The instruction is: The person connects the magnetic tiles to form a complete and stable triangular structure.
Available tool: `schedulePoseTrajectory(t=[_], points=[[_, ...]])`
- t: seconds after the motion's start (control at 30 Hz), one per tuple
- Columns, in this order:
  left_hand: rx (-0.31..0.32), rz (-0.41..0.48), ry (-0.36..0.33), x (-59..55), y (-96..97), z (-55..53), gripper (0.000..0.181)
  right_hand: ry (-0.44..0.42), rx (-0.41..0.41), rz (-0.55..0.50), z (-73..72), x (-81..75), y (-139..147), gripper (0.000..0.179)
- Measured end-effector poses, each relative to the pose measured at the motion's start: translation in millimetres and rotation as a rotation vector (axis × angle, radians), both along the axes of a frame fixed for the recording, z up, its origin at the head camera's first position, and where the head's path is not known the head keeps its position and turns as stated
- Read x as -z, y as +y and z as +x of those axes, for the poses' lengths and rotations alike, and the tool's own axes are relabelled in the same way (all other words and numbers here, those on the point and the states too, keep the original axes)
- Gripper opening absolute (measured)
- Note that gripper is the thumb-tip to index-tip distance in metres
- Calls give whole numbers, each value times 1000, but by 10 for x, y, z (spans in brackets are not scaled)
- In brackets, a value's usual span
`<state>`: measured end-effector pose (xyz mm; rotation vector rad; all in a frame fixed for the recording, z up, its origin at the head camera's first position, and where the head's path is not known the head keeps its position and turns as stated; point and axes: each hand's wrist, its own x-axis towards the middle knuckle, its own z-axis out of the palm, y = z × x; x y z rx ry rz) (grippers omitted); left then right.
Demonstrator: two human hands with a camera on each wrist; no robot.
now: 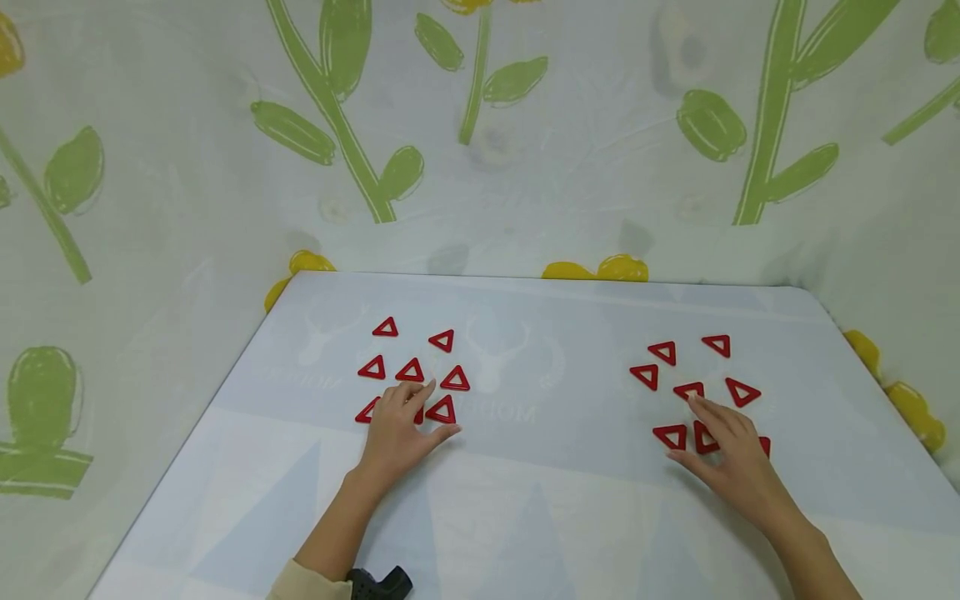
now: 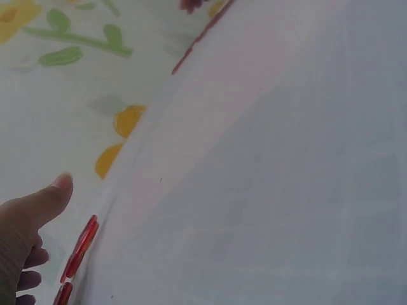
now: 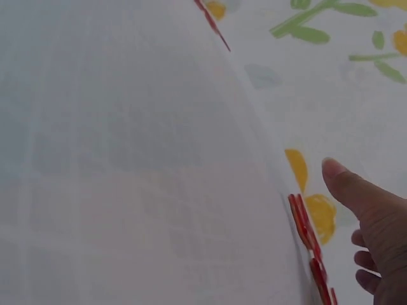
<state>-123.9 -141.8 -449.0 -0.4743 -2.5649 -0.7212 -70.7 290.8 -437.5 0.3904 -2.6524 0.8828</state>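
Observation:
On the left half of the table lies a loose group of flat red triangular frames. My left hand is over the near ones and partly covers them, thumb apart from the fingers. A similar group of red triangular frames lies on the right, with my right hand over its near row, thumb and fingers spread apart. Both hands appear to hold nothing. In the left wrist view my thumb stands out beside triangles seen edge-on. The right wrist view likewise shows my right thumb near edge-on red triangles.
The pale table has a faint printed pattern and a straight back edge. Behind it hangs a white backdrop with green stems and yellow flowers. A black strap piece sits at my left wrist by a beige sleeve.

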Motion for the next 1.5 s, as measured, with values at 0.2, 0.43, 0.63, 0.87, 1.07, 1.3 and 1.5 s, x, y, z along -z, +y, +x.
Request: schedulePoseTrajectory(t=[0.2,0.43,0.63,0.87,1.07,1.3,1.5], points=[[-5,9,-41,97,-39,27,61,8,50,84,-19,121,28,68],[-9,-5,-20,179,-79,37,51,28,100,172,-6,171,17,60],[-17,-18,-61,196,-77,4,49,105,115,179,-32,184,21,50],[-10,-20,-35,219,-85,-60,44,122,131,182,-59,185,18,46],[6,-8,13,224,-77,-86,40,114,132,198,-75,179,-6,43],[27,19,-22,224,-58,-82,34,114,87,200,-80,199,-74,40],[35,1,-67,207,-24,-74,36,30,88,173,-56,126,-141,38]])
